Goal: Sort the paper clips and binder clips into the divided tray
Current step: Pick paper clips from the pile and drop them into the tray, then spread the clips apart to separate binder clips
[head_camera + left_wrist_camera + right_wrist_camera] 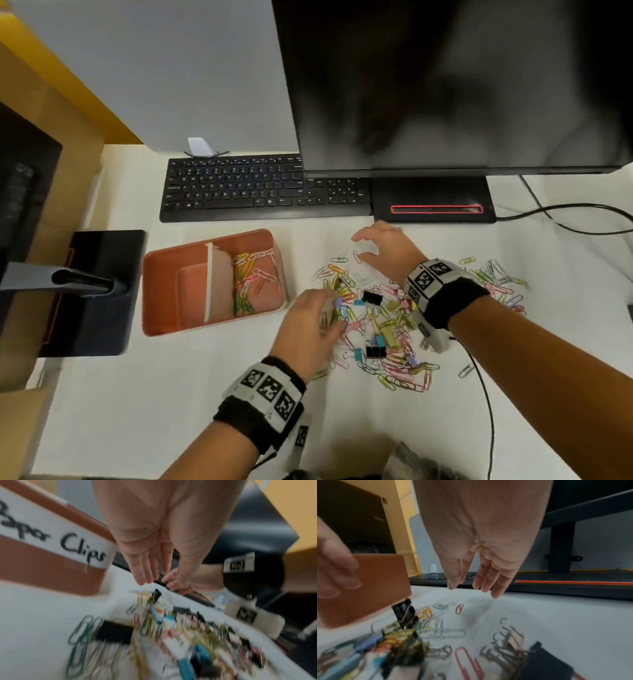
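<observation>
An orange divided tray (161,274) stands left of centre; its right compartment, labelled "Paper Clips" (68,546), holds several coloured paper clips (253,274), and the left compartment looks bare. A mixed pile of paper clips and binder clips (383,325) lies on the white table. My left hand (329,308) hovers over the pile's left edge, blurred, fingers straight (145,572) and holding nothing. My right hand (359,246) is spread above the pile's far side, fingers (494,588) relaxed above a red paper clip (459,608). A black binder clip (403,612) stands by the tray.
A black keyboard (233,188) and a monitor base (431,202) lie just beyond the pile, under a large monitor (445,85). A second monitor stand (89,284) sits left of the tray. A black cable (486,394) runs along the table at the right.
</observation>
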Available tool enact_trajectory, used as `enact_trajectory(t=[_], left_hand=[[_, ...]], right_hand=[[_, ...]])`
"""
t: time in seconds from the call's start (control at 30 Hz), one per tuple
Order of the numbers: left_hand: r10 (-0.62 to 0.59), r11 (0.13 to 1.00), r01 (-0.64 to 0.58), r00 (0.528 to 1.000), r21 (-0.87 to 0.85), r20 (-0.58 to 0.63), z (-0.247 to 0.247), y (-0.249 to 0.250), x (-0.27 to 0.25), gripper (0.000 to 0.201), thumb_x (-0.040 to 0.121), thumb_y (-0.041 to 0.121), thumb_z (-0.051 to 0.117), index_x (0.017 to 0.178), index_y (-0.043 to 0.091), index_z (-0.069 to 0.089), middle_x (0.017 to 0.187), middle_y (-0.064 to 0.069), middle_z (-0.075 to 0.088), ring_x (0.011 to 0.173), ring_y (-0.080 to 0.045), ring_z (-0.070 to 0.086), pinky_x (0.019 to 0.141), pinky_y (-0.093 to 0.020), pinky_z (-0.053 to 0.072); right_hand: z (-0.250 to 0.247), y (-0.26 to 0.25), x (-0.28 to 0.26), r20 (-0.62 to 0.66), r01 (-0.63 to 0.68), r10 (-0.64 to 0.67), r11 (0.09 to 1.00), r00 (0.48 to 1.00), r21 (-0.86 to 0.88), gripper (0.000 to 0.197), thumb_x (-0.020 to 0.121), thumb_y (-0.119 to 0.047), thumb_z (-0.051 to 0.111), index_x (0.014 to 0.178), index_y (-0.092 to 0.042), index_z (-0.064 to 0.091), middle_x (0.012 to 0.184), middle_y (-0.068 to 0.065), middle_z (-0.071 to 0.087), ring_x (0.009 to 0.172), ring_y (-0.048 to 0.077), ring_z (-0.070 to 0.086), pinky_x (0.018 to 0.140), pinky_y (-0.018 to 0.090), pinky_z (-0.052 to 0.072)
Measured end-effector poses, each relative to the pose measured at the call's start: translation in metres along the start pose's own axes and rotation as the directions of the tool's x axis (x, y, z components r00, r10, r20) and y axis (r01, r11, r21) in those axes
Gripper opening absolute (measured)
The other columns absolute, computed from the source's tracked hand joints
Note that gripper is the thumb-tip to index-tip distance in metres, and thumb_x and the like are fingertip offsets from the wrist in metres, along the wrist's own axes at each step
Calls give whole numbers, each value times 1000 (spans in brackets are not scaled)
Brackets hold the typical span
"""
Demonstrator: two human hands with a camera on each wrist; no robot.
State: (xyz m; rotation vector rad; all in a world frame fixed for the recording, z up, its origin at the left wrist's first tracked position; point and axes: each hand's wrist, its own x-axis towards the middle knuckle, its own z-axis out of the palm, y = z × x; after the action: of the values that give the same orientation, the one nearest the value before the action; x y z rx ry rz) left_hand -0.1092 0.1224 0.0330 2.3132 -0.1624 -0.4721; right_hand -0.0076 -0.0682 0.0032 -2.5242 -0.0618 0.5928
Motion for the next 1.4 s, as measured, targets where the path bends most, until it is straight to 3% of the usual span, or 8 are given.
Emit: enact_trajectory(t=[0.07,0.2,0.33,0.47,0.57,0.87,1.03,1.4], left_hand=[[-37,998,36,999,46,17,18,-3,8,53,83,19,63,132,18,41,131,0,44,117,-10,43,96,-11,27],[-247,963,246,969,110,-7,37,-16,24,70,81,21,65,140,18,28,134,-4,32,121,-21,40,102,-32,39],[-258,959,258,966,113,-17,43,-23,35,59,79,12,67,131,17,40,128,-3,39,114,-19,47,99,-27,40],[-268,961,269,963,65,-16,42,-29,40,42,83,6,60,122,16,51,120,-5,50,105,-21,54,94,-31,46],[-249,966,251,968,60,-34,41,-32,40,32,85,4,57,116,14,55,108,-6,58,99,-23,56,84,-27,44],[-231,959,229,973,170,-7,44,-34,44,18,88,6,50,102,8,60,105,-9,58,96,-24,53,84,-31,45],[-208,946,195,978,258,25,47,-33,41,29,80,-8,44,101,8,55,107,-9,51,95,-24,49,79,-29,44],[-214,956,207,977,207,14,39,-24,40,20,91,4,45,105,11,58,106,-8,57,99,-23,53,86,-30,45]], right_hand=[[4,3,5,39,21,-20,999,999,-28,35,87,-19,59,122,-23,56,124,2,50,117,20,47,101,31,37],[14,-5,10,153,95,-87,994,984,-44,51,82,-16,65,130,-25,52,133,4,41,122,24,38,106,36,34],[27,-10,4,274,247,-203,959,940,-137,56,79,-10,68,131,-26,52,138,3,34,120,24,34,103,35,35],[28,-6,-7,249,300,-267,948,931,-105,35,85,-8,60,119,-17,62,122,4,49,108,21,44,91,26,38],[28,-4,-11,249,246,-215,964,944,-98,23,86,-8,58,108,-11,65,113,5,55,105,21,52,92,30,43],[25,3,-12,194,-18,23,999,981,-27,21,87,-12,58,107,-10,63,106,7,65,96,22,59,88,32,49],[23,7,-11,208,-7,15,999,978,-38,20,89,-19,59,103,-8,67,106,8,60,96,21,57,81,25,42],[18,6,-20,188,6,-8,1000,982,12,14,87,-14,59,99,-11,65,101,5,67,97,19,60,90,35,50]])
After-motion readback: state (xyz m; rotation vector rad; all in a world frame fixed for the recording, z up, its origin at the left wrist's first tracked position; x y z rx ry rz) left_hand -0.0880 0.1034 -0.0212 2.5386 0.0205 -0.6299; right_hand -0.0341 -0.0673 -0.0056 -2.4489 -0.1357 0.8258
